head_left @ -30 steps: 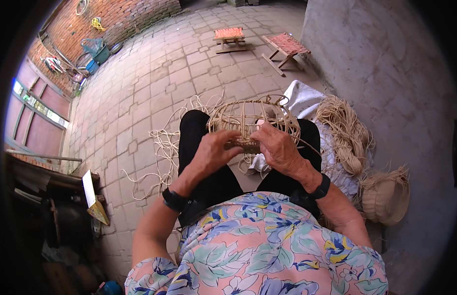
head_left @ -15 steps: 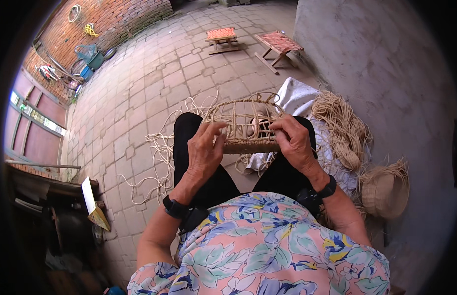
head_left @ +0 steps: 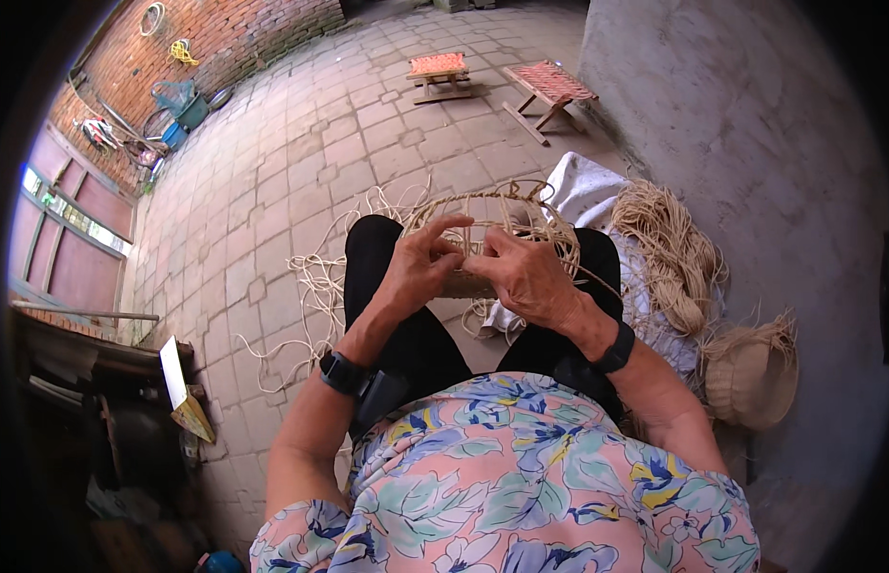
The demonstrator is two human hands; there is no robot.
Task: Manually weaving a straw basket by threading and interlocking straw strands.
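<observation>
A half-woven basket point(head_left: 492, 198) of tan straw cord, with an open lattice and a twisted rim, rests across my knees. My left hand point(head_left: 416, 265) grips its near left part, index finger stretched over the lattice and thumb close to the middle. Beside it, my right hand point(head_left: 530, 279) is closed in a pinch at the basket's near middle, its fingertips next to my left thumb. The strand between those fingertips is too small to see clearly. Both hands hide much of the basket's near side.
Loose cords point(head_left: 315, 277) lie on the paving left of my knees. At right, a cord bundle point(head_left: 664, 248) rests on a white cloth point(head_left: 583, 186), near a round woven basket point(head_left: 750, 382) by the grey wall point(head_left: 740, 143). Two low stools point(head_left: 551, 83) point(head_left: 439, 65) stand ahead.
My right hand has moved left from the basket's right side to its middle, next to my left hand. My left hand has shifted slightly right.
</observation>
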